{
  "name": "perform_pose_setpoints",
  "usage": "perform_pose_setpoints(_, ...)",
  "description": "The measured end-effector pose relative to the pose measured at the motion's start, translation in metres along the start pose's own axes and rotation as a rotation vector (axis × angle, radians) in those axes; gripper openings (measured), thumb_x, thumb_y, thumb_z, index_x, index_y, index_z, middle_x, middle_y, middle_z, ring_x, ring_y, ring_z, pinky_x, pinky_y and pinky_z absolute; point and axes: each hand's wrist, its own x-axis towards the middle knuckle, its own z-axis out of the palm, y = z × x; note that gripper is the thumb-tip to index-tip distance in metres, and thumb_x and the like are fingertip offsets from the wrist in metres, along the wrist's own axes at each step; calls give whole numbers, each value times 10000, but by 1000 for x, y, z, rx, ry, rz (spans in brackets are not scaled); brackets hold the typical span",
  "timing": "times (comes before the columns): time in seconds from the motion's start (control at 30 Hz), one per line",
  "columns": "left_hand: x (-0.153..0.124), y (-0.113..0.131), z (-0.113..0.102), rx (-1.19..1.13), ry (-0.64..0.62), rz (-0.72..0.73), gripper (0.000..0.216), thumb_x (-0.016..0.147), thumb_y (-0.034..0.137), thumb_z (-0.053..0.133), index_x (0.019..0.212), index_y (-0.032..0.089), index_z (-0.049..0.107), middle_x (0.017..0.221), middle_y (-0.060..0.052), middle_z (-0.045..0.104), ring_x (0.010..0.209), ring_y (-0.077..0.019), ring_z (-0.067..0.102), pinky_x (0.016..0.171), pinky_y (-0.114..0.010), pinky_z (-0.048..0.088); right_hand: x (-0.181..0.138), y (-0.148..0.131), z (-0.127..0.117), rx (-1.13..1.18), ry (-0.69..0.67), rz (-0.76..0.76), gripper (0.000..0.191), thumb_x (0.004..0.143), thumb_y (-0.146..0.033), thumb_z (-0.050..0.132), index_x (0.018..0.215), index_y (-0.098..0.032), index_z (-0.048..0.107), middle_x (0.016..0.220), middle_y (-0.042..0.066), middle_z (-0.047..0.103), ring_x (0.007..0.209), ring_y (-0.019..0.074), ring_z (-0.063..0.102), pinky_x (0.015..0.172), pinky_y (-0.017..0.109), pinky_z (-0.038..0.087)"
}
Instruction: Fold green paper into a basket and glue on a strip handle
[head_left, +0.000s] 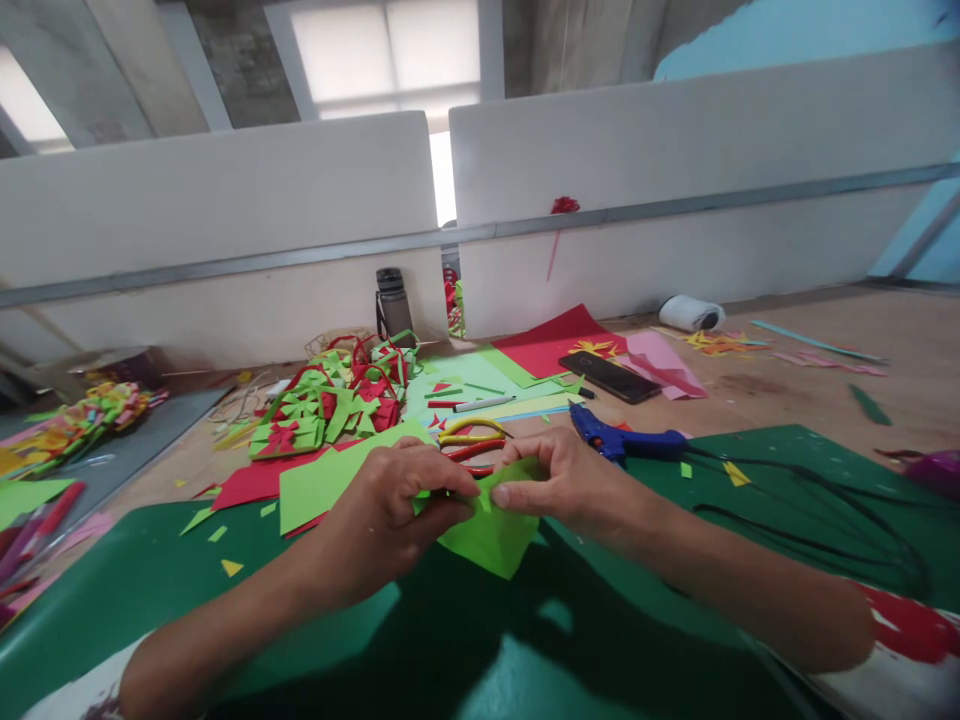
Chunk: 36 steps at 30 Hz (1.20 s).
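Observation:
Between my hands, above the green mat [600,640], is a bright green folded paper piece [499,545]. My left hand [409,495] pinches its left edge between thumb and fingers. On the other side my right hand [551,475] grips the paper, thumb pressed on the front. A small strip or fold shows between the two thumbs, though its detail is blurred. Just behind my hands lie pliers or scissors with yellow and red handles [476,440], partly hidden. A blue hot glue gun [626,435] rests to the right, its black cord trailing over the mat.
Red and green paper sheets [315,490] lie left of my hands, near a pile of finished red-and-green paper pieces [337,400]. Farther back are a black phone [609,377], a marker [484,403], a dark bottle [392,305] and a white roll [691,313]. White partitions [675,140] bound the table.

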Motion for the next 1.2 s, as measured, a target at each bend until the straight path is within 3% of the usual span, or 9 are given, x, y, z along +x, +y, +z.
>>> perform_pose_setpoints(0.3, 0, 1, -2, 82, -130, 14, 136, 859, 140, 556, 810, 175, 678, 699, 5, 649, 648, -102, 554, 688, -242, 384, 0, 4, 0, 97, -70, 46, 202, 607, -361, 643, 644, -165, 615, 563, -25, 511, 529, 100, 427, 477, 233, 306)
perform_pose_setpoints(0.67, 1, 3, -2, 80, -129, 23, 146, 850, 122, 556, 774, 153, 676, 690, -8, 640, 643, -102, 543, 668, -225, 391, 4, 14, -5, 224, -217, -22, 153, 649, -305, 680, 692, -165, 637, 621, -34, 551, 580, 95, 459, 568, 232, 375)
perform_pose_setpoints(0.97, -1, 1, -2, 109, -165, 65, 189, 884, 157, 507, 807, 163, 680, 758, -28, 615, 673, -103, 526, 624, -200, 384, 3, 12, -1, 252, -187, -20, 108, 649, -265, 668, 660, -162, 636, 599, -37, 552, 572, 92, 461, 573, 230, 388)
perform_pose_setpoints(1.2, -1, 2, -7, 207, -234, 109, 281, 912, 139, 422, 895, 230, 687, 745, -8, 504, 672, -104, 456, 606, -206, 351, 2, 15, 0, 286, -178, -8, 148, 670, -307, 669, 699, -167, 629, 593, -42, 538, 561, 92, 446, 564, 233, 371)
